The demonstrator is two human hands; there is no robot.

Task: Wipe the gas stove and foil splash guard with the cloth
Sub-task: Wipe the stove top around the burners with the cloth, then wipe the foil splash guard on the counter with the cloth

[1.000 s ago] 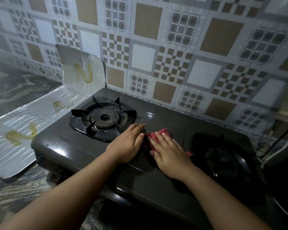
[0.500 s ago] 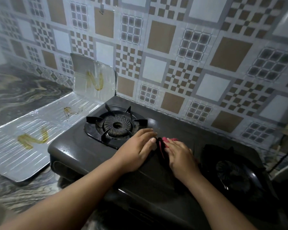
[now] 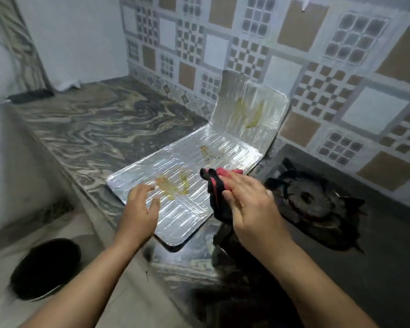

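Item, cloth (image 3: pixel 219 185): red and black, bunched in your right hand (image 3: pixel 251 207), whose fingers curl round it; it hangs above the near right edge of the foil splash guard, beside the stove's corner. Item, your left hand (image 3: pixel 140 209): fingers spread and relaxed, holding nothing, poised over the near left part of the foil; whether it touches the sheet cannot be told from the blur. Item, foil splash guard (image 3: pixel 199 204): ribbed silver sheet lying flat on the marbled worktop (image 3: pixel 100 129), its far end folded upright against the patterned tile wall (image 3: pixel 317 67); yellowish smears show on the flat part near your left hand, at mid-sheet, and on the upright panel. Item, gas stove (image 3: pixel 376 256): dark body, just right of the foil, one burner (image 3: pixel 310 200) with its pan support beside your right hand. Item, round dark object (image 3: pixel 45 268): low at your left, below the worktop's edge, kind unclear.
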